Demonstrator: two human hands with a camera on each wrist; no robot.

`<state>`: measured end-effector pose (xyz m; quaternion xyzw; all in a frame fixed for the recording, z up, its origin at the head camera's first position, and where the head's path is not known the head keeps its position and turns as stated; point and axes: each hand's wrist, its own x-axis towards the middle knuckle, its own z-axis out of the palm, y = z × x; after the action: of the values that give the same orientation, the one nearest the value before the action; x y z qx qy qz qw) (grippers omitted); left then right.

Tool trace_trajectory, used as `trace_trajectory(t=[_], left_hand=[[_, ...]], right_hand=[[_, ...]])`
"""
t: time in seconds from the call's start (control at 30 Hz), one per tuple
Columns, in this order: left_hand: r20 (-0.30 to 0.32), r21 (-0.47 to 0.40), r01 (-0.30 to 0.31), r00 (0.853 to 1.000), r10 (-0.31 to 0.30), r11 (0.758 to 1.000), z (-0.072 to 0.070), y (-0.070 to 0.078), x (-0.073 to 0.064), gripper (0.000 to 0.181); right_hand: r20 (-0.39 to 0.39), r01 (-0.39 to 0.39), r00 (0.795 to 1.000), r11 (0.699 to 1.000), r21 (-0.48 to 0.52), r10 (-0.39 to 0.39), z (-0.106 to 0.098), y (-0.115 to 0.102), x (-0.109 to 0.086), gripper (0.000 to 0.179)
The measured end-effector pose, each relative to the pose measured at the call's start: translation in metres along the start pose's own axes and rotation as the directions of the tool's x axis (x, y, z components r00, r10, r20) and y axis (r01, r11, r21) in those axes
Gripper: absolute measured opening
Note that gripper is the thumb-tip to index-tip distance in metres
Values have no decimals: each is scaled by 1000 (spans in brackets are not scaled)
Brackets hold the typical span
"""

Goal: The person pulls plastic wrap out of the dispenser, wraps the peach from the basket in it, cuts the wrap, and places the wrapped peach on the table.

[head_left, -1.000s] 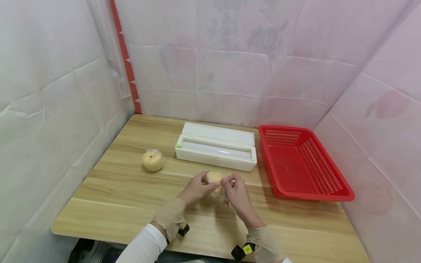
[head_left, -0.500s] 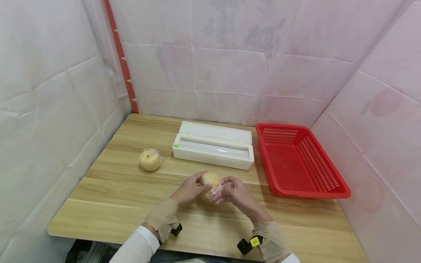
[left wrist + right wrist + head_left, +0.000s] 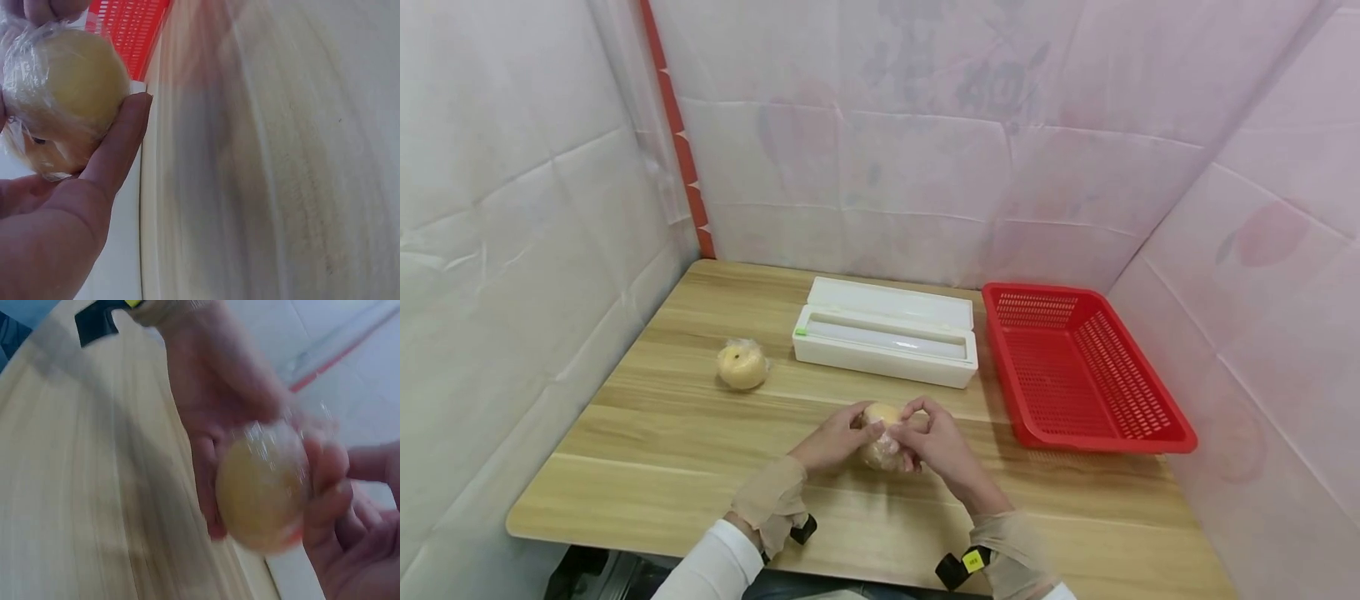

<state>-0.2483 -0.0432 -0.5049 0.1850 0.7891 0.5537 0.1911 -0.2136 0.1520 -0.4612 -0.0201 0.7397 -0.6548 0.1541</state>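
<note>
A round yellow fruit [image 3: 881, 414] is wrapped in clear cling film [image 3: 882, 454], crumpled on its near side. My left hand [image 3: 837, 439] grips it from the left, thumb on the near side; in the left wrist view the fruit [image 3: 81, 81] lies against the fingers of that left hand [image 3: 69, 212]. On the other side my right hand [image 3: 938, 442] pinches the film between thumb and fingers. The right wrist view has the fruit [image 3: 262, 487] between the left hand [image 3: 225, 381] and the right hand [image 3: 350, 537], somewhat blurred.
Another film-wrapped yellow fruit [image 3: 742, 365] sits on the wooden table [image 3: 647, 433] to the left. Behind my hands stands a white cling film dispenser [image 3: 880, 365], lid raised, with a roll [image 3: 887, 337] inside. A red perforated basket [image 3: 1030, 433] is at the right. White sheeting [image 3: 917, 167] surrounds the table.
The held fruit has shifted slightly toward me. My right fingers have moved down over the film and then back up along the fruit's right side. The dispenser, basket and other fruit stay put.
</note>
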Motion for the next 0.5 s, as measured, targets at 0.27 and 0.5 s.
trace_trajectory(t=[0.27,0.5], left_hand=[[-70,96,56,996,-49,994,11,9,-8,80],[-76,124,85,994,-76,989,19,20,-15,116]], right_hand=[[-150,30,988,997,-65,-40,18,-8,-5,23],[-105,30,993,988,-153,-46,14,-9,-8,25]])
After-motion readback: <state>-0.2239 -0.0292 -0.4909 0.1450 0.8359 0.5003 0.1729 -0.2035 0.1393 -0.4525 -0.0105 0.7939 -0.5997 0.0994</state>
